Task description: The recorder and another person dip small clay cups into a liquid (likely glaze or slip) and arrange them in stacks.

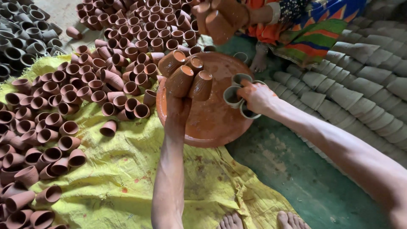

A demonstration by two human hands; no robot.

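bare toes (231, 221) rest on a yellow sheet (127, 178) at the near edge. left hand (178, 108) is closed under four wet terracotta cups (186, 74), lifted over a round orange tray (212, 123). right hand (256, 96) grips grey unfired cups (234, 95) on the tray's right. they look light, brittle and slick, best held by the bases.
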